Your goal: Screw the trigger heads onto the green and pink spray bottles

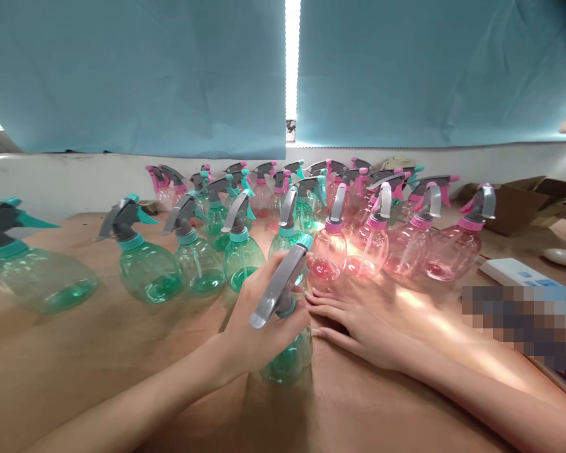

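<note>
My left hand [259, 321] is wrapped round the neck of a green spray bottle [287, 365] with a grey and teal trigger head, standing upright on the brown tabletop [193, 390]. My right hand [353, 321] lies flat on the tabletop just right of that bottle, fingers stretched toward it; whether the fingertips touch it I cannot tell. Beyond my hands, more green spray bottles [151, 274] stand in a row to the left. Pink spray bottles [327, 251] with pink collars continue the row to the right.
Behind the front row stand several more green and pink spray bottles [261, 189]. An open cardboard box [523, 204] and a white-and-blue box [514, 270] are at the right. A white object [563, 256] lies beyond. Blue curtains [136, 75] hang at the back.
</note>
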{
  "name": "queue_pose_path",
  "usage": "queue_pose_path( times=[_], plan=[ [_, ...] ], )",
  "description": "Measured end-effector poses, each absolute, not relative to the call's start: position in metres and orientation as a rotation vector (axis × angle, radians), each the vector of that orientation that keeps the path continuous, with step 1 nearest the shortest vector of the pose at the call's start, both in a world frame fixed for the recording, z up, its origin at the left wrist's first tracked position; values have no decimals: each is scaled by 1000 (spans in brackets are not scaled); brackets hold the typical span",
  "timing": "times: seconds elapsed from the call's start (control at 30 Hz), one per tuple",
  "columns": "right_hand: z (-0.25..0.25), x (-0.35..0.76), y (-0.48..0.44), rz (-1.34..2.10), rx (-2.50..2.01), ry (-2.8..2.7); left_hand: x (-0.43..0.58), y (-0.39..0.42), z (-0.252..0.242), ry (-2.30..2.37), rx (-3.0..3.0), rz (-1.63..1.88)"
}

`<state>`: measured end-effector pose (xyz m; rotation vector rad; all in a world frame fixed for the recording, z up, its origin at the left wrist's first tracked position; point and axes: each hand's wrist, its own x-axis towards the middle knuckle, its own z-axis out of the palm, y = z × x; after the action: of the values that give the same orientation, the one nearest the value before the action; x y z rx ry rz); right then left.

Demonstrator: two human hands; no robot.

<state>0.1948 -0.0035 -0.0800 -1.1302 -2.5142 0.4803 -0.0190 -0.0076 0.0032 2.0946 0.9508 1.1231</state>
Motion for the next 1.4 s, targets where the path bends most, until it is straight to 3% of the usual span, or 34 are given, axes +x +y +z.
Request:
queue_pose_path(
  times=[1.4],
  plan=[
    [-87, 195, -1, 515, -1084, -2483, -21, -7, 0, 982, 2181, 1102]
  ],
)
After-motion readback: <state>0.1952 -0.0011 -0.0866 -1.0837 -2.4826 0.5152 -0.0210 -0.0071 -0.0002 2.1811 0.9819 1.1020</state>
